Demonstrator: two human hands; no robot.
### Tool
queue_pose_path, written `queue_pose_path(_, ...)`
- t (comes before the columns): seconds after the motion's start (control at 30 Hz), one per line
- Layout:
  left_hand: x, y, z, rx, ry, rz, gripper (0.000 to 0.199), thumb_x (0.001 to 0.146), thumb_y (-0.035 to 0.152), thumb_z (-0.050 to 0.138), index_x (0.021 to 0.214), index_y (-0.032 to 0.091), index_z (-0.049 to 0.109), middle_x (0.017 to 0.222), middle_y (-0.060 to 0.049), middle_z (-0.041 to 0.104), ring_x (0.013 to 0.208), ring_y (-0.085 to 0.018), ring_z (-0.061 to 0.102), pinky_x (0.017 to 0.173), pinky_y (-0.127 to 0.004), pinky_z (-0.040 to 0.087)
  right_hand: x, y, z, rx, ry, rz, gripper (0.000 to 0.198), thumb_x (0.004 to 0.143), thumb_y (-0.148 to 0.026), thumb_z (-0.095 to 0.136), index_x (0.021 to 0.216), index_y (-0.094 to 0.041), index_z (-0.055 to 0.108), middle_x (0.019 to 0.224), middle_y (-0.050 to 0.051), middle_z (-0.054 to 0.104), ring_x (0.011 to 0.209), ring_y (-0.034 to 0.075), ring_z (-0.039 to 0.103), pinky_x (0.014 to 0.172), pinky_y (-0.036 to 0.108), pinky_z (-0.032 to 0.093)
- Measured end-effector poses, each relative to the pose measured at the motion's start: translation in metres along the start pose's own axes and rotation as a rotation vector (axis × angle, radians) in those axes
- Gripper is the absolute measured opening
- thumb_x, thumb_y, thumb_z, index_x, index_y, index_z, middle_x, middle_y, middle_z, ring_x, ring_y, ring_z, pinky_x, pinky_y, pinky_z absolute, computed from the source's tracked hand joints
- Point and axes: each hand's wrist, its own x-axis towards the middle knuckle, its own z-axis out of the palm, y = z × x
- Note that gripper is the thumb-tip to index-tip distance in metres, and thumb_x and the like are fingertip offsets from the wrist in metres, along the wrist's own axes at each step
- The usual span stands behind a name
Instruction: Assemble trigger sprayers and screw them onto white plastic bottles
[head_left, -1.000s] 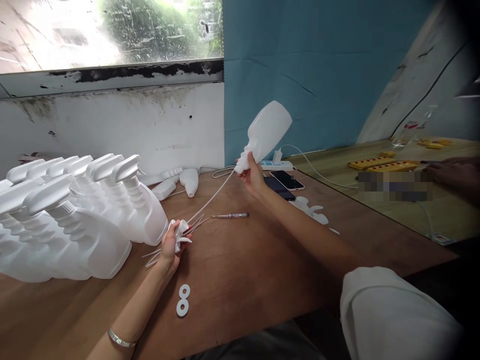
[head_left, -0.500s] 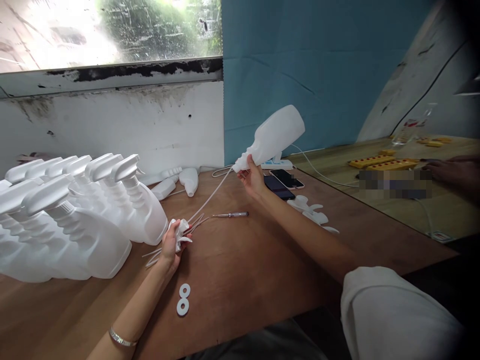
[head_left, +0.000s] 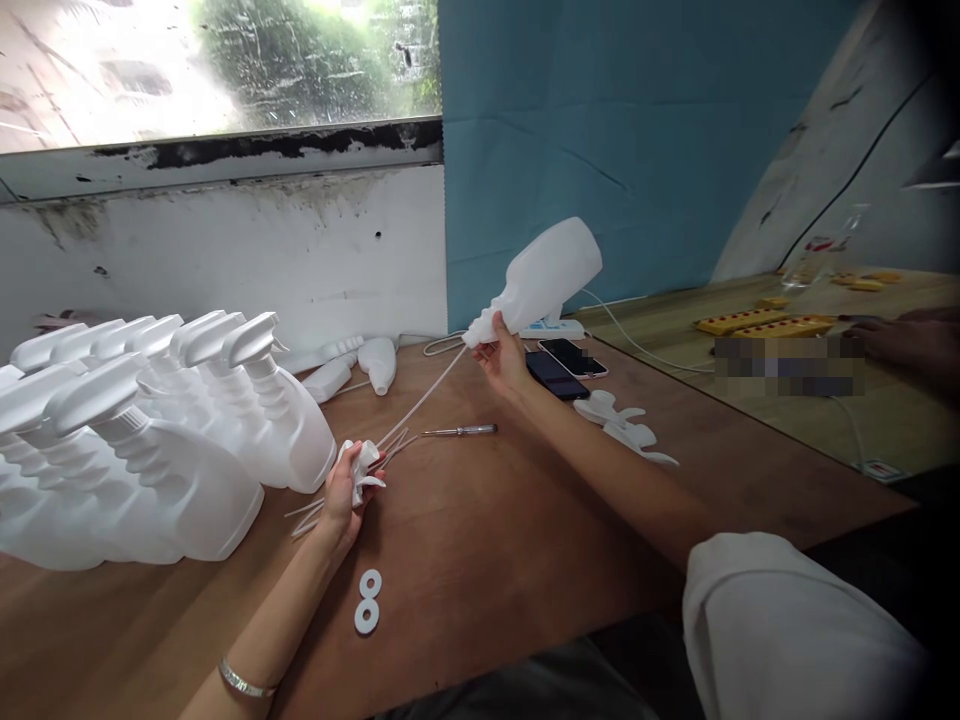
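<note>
My left hand [head_left: 343, 492] is closed around a white trigger spray head [head_left: 362, 462] above the table. A thin white tube [head_left: 426, 394] runs from beside that spray head up to the mouth of a white plastic bottle [head_left: 553, 265]. My right hand [head_left: 504, 357] grips this bottle by its ribbed neck, tilted so the mouth points down and left. Whether the tube's lower end sits in the spray head is hidden by my left hand. More loose tubes [head_left: 306, 520] lie under and beside that hand. Two white ring washers [head_left: 367, 616] lie nearer to me.
Several assembled spray bottles [head_left: 281, 420] stand in rows at the left. A screwdriver [head_left: 472, 430] lies mid-table. Beyond my right forearm are phones [head_left: 574, 357] and loose spray heads [head_left: 630, 432]. At far right are yellow pieces [head_left: 787, 327] and another person's hand [head_left: 877, 335].
The bottle and my right hand have shifted very slightly down and left in view. My left hand keeps its hold, and the view itself has moved a little.
</note>
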Motion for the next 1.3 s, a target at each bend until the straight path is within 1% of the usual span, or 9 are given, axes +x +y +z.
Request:
queue_pose_path(0.1, 0.001, 0.000, 0.000, -0.007, 0.002, -0.004, 0.018, 0.075, 0.028, 0.055, 0.087, 0.015, 0.051, 0.067, -0.002, 0.065, 0.038, -0.009, 0.056, 0.034, -0.017, 0.045, -0.006, 0.003, -0.001, -0.056, -0.031, 0.021, 0.035, 0.066, -0.050, 0.063, 0.086, -0.023, 0.054, 0.080, -0.002, 0.061, 0.058, 0.007, 0.053, 0.049, 0.019, 0.042)
queue_pose_path(0.2, -0.001, 0.000, 0.002, -0.021, -0.010, -0.036, 0.018, 0.075, 0.028, 0.054, 0.086, 0.015, 0.051, 0.064, -0.002, 0.063, 0.037, -0.009, 0.055, 0.034, -0.016, 0.045, -0.020, 0.013, -0.002, -0.094, -0.094, 0.099, 0.036, 0.064, -0.049, 0.065, 0.087, -0.022, 0.055, 0.085, 0.000, 0.063, 0.065, 0.010, 0.057, 0.052, 0.020, 0.043)
queue_pose_path(0.33, -0.004, -0.002, 0.005, -0.021, -0.053, -0.101, 0.019, 0.077, 0.031, 0.051, 0.078, 0.013, 0.052, 0.054, -0.001, 0.058, 0.036, -0.008, 0.053, 0.033, -0.015, 0.043, -0.057, 0.041, -0.006, -0.023, -0.207, 0.318, 0.039, 0.056, -0.044, 0.072, 0.085, -0.021, 0.058, 0.089, 0.001, 0.064, 0.072, 0.012, 0.059, 0.059, 0.022, 0.046)
queue_pose_path(0.43, -0.006, -0.004, 0.006, -0.013, -0.110, -0.136, 0.022, 0.079, 0.035, 0.049, 0.078, 0.013, 0.053, 0.052, 0.000, 0.056, 0.036, -0.009, 0.053, 0.033, -0.014, 0.041, -0.089, 0.062, -0.005, -0.018, -0.267, 0.396, 0.038, 0.056, -0.042, 0.073, 0.084, -0.021, 0.060, 0.088, 0.002, 0.065, 0.075, 0.015, 0.060, 0.060, 0.025, 0.048)
queue_pose_path(0.6, -0.005, -0.005, 0.007, 0.017, -0.143, -0.126, 0.022, 0.081, 0.037, 0.047, 0.081, 0.015, 0.050, 0.050, 0.001, 0.055, 0.036, -0.009, 0.052, 0.032, -0.014, 0.039, -0.122, 0.077, 0.003, -0.020, -0.336, 0.421, 0.039, 0.054, -0.030, 0.076, 0.089, -0.022, 0.062, 0.091, 0.002, 0.066, 0.080, 0.018, 0.060, 0.063, 0.028, 0.049)
queue_pose_path(0.77, -0.003, -0.006, 0.004, 0.019, -0.133, -0.089, 0.020, 0.081, 0.035, 0.046, 0.080, 0.015, 0.048, 0.048, 0.002, 0.053, 0.035, -0.009, 0.051, 0.031, -0.014, 0.037, -0.129, 0.078, 0.004, -0.037, -0.330, 0.428, 0.037, 0.054, -0.023, 0.076, 0.089, -0.023, 0.062, 0.091, 0.000, 0.065, 0.087, 0.018, 0.058, 0.068, 0.028, 0.048)
queue_pose_path(1.0, 0.000, -0.009, -0.001, 0.068, -0.180, 0.031, 0.024, 0.072, 0.033, 0.056, 0.085, 0.015, 0.048, 0.055, 0.001, 0.056, 0.038, -0.010, 0.053, 0.031, -0.015, 0.036, -0.128, 0.080, 0.000, -0.014, -0.349, 0.430, 0.038, 0.056, -0.021, 0.075, 0.091, -0.024, 0.062, 0.095, 0.000, 0.064, 0.088, 0.017, 0.057, 0.067, 0.026, 0.046)
queue_pose_path(1.2, -0.005, -0.005, 0.001, 0.111, -0.156, 0.020, 0.029, 0.065, 0.023, 0.062, 0.088, 0.016, 0.047, 0.074, 0.000, 0.060, 0.051, -0.011, 0.060, 0.041, -0.018, 0.046, -0.127, 0.080, 0.000, 0.026, -0.327, 0.444, 0.038, 0.056, -0.020, 0.076, 0.091, -0.024, 0.061, 0.086, -0.002, 0.064, 0.081, 0.015, 0.057, 0.067, 0.025, 0.043)
queue_pose_path(1.3, -0.004, -0.005, 0.002, 0.108, -0.175, -0.005, 0.027, 0.069, 0.030, 0.059, 0.088, 0.016, 0.047, 0.071, 0.000, 0.060, 0.048, -0.012, 0.059, 0.041, -0.020, 0.046, -0.127, 0.080, 0.000, 0.035, -0.339, 0.447, 0.042, 0.056, -0.019, 0.076, 0.095, -0.025, 0.061, 0.086, -0.002, 0.064, 0.080, 0.014, 0.056, 0.066, 0.025, 0.043)
